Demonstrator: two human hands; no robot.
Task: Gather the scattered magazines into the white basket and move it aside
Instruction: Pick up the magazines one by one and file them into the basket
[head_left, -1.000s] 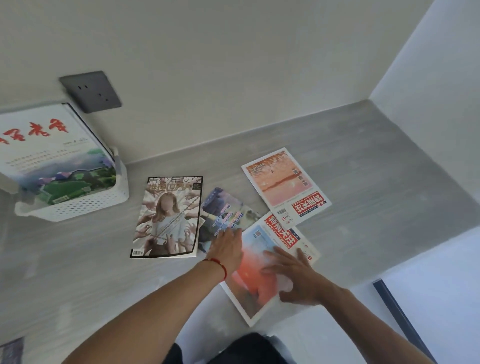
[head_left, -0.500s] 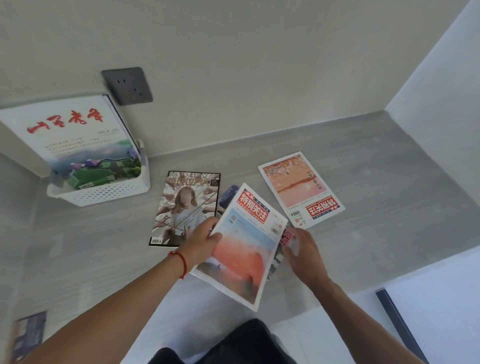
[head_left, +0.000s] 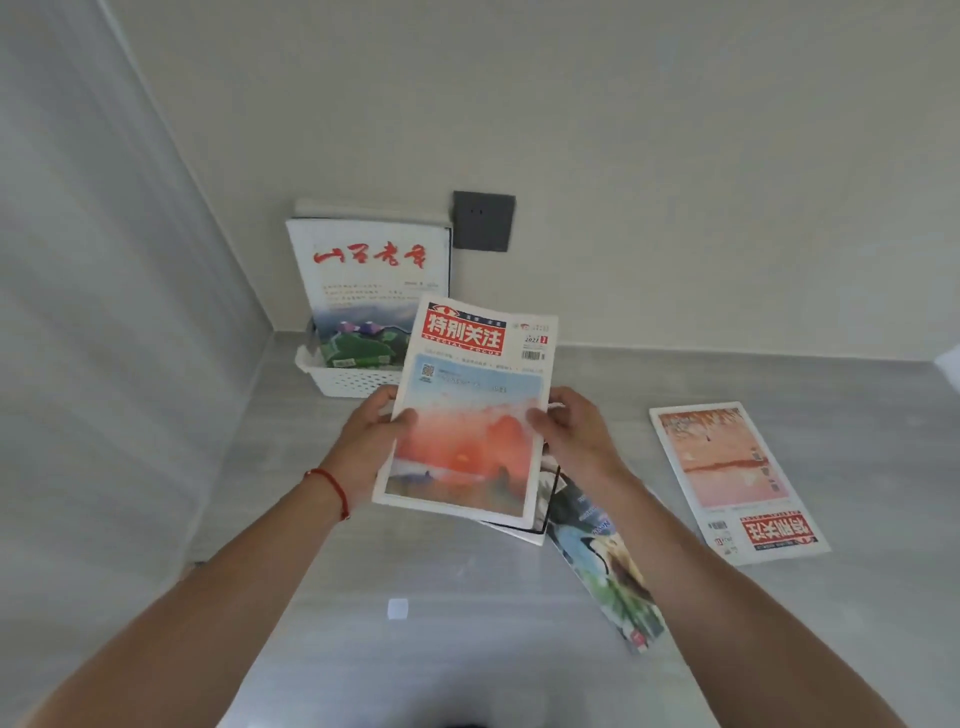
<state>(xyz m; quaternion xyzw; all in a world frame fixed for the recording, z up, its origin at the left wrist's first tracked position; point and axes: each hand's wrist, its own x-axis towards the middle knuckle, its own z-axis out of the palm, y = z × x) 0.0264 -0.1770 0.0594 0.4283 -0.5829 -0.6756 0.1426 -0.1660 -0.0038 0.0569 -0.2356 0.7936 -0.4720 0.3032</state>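
I hold the sunset magazine (head_left: 462, 415) up off the counter (head_left: 363, 649) with both hands now: my left hand (head_left: 371, 441) grips its left edge, thumb on the cover, and my right hand (head_left: 571, 431) grips its right edge the same way. Half a second ago only my left hand carried it, low and tilted, while my right hand was down on the pile. It now faces me upright, title at the top. Just beyond my left hand stands the white basket (head_left: 343, 382), which has come to the middle of my view, with a tall magazine (head_left: 363, 280) standing in it. Under my right wrist lies a blue-green magazine (head_left: 602, 561), with a black-edged one (head_left: 540, 519) partly hidden below what I hold. Well off to the right of my right hand lies an orange magazine (head_left: 727, 473), flat and upside down to me.
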